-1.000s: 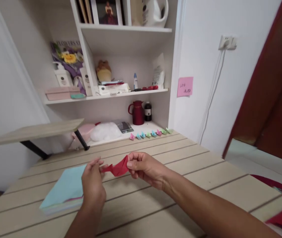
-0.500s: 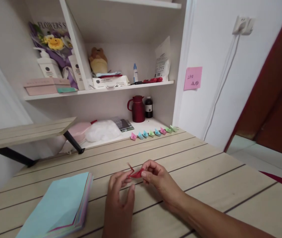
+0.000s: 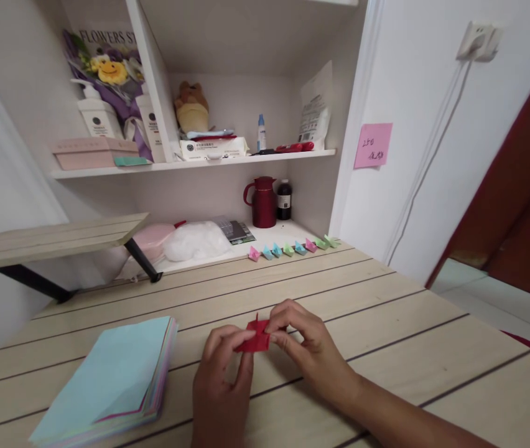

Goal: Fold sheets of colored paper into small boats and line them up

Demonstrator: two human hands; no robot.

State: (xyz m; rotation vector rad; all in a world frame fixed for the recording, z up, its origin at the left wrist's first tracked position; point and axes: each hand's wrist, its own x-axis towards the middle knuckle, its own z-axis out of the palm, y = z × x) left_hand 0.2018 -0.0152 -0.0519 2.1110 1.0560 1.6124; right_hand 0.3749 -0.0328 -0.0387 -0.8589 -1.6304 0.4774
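A small folded red paper piece (image 3: 254, 339) is held just above the wooden table (image 3: 386, 323), low in the middle of the view. My left hand (image 3: 221, 386) pinches its left side with closed fingers. My right hand (image 3: 305, 351) pinches its right side, fingers curled round it. A stack of coloured paper sheets (image 3: 111, 379) with a light blue sheet on top lies to the left of my left hand. A row of several small folded paper figures (image 3: 293, 247) in pink, blue and green stands along the table's far edge.
White shelves behind the table hold a dark red jug (image 3: 263, 202), a dark bottle (image 3: 284, 200), bottles, a box and a soft toy. A raised wooden board (image 3: 50, 239) juts out at the left. A pink note (image 3: 372, 145) is stuck on the wall.
The red paper has gone from a longer shape to a smaller, more compact fold. Both hands have come closer together and lower towards the table. The view has tilted down.
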